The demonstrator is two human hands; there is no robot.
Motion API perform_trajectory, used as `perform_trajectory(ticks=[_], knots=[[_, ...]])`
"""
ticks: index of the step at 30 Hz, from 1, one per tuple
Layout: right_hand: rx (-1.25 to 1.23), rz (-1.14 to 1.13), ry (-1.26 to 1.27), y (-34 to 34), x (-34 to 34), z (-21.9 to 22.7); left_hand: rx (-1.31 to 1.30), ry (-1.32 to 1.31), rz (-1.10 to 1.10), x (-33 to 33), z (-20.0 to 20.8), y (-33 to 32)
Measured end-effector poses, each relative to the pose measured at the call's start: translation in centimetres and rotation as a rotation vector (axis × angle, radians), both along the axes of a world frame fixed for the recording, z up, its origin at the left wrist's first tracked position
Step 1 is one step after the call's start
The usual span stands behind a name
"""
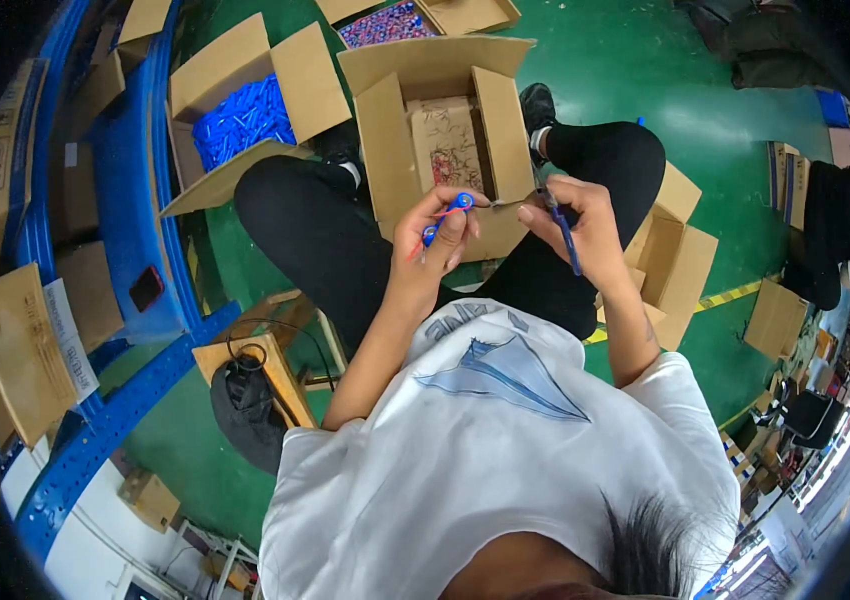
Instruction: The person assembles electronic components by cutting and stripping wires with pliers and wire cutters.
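Green floor (595, 55), smooth and faintly glossy, underlies the scene. At far centre, an open box (385, 140) of matte corrugated cardboard contains thin, tangled scraps (455, 145); a second box (310, 80), farther left, holds heaped blue cylinders (243, 120). The right hand (590, 225) grips a slender tool (566, 235), its blue handle pointing near and slightly right. The left hand (430, 250), fingers curled, grips a smooth blue piece (461, 203) near the central box; its long axis slants from near left to far right, a round metallic end facing far. A thin red wire (452, 211) lies against it.
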State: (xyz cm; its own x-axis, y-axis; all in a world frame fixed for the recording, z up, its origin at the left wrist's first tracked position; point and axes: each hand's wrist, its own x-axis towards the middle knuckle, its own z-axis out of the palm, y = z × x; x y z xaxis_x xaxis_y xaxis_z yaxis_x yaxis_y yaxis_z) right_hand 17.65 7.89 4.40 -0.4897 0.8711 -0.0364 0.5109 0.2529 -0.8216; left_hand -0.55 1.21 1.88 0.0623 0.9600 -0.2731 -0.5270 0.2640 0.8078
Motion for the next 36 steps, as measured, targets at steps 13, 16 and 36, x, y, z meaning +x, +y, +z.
perform_trajectory(ticks=[13, 16, 36], knots=[[0.06, 0.004, 0.248, -1.2, -2.1, 1.5, 0.07, 0.166, 0.031, -0.1, 0.3, -0.6], [0.107, -0.003, 0.213, -0.3, -1.0, 1.1, 0.126, 0.207, 0.045, -0.1, 0.1, -0.5], [0.665, 0.344, -0.393, 0.9, 0.4, 2.7, 0.281, 0.503, -0.002, -0.6, 0.9, -0.9]])
